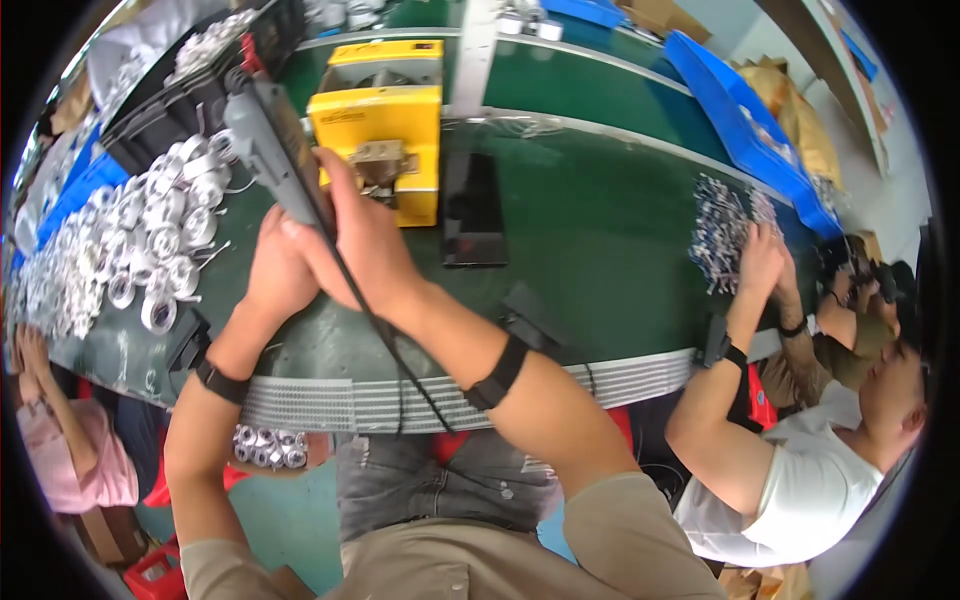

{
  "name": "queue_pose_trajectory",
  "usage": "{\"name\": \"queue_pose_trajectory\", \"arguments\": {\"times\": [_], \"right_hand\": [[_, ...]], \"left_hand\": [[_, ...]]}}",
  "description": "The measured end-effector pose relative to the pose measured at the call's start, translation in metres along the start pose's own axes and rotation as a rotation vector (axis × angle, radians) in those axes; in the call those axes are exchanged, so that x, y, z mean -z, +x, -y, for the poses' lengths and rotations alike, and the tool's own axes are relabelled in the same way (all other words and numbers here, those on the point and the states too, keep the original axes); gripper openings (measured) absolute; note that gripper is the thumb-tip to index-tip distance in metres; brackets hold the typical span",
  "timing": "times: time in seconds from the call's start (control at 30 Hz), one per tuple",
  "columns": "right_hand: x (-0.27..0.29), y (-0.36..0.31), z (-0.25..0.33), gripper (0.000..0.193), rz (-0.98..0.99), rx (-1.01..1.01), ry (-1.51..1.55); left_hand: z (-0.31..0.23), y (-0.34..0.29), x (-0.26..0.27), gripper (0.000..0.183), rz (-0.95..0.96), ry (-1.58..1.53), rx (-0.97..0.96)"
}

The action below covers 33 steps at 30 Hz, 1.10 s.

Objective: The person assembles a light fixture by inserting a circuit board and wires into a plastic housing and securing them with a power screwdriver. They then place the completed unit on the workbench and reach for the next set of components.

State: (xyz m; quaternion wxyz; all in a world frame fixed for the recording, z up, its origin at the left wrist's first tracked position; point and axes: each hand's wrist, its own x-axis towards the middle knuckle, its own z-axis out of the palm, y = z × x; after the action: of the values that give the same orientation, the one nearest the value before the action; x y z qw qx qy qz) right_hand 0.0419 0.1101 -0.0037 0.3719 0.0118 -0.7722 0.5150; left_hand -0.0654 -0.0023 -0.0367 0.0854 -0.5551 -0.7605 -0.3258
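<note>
A grey handheld tool (268,145) slants up and left above the bench, and a black cord (375,320) trails from its lower end past my right wrist. My right hand (372,245) is closed around the tool's lower end, the index finger stretched along its side. Pressed against it is my left hand (282,268), its fingers curled in; whatever they hold is hidden. Just beyond my hands stands an open yellow box (372,115) with a brownish metal piece (382,162) at its front. A flat black glossy device (474,210) lies beside the box.
Many white ring-shaped parts (160,240) are heaped left, by a black crate (165,120). A blue tray (735,125) stands far right. A co-worker's hands (765,262) touch a pile of small parts (718,235). Metal slats (300,405) line the green bench's (600,240) near edge.
</note>
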Motion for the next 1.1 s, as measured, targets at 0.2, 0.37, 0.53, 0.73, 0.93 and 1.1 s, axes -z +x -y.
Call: {"name": "queue_pose_trajectory", "arguments": {"times": [0.2, 0.37, 0.53, 0.73, 0.93, 1.1], "right_hand": [[-0.010, 0.000, -0.021, 0.070, -0.055, 0.013, 0.124], [-0.004, 0.005, -0.014, 0.068, 0.054, 0.052, 0.004], [-0.001, 0.002, -0.019, 0.067, 0.090, -0.037, 0.161], [0.003, 0.003, -0.012, 0.069, 0.112, -0.047, 0.063], [0.005, 0.005, -0.009, 0.068, 0.066, 0.100, -0.165], [-0.009, 0.003, -0.009, 0.069, 0.129, -0.029, -0.015]], "left_hand": [[0.008, -0.003, 0.002, 0.017, -0.027, 0.210, -0.085], [0.013, -0.004, 0.000, 0.017, -0.046, 0.198, -0.092], [0.011, -0.003, -0.005, 0.019, -0.059, 0.202, -0.107], [0.010, -0.005, -0.005, 0.018, -0.086, 0.192, -0.107], [0.010, -0.001, -0.003, 0.013, -0.111, 0.189, -0.121], [0.021, -0.009, -0.006, 0.013, -0.111, 0.234, -0.129]]}}
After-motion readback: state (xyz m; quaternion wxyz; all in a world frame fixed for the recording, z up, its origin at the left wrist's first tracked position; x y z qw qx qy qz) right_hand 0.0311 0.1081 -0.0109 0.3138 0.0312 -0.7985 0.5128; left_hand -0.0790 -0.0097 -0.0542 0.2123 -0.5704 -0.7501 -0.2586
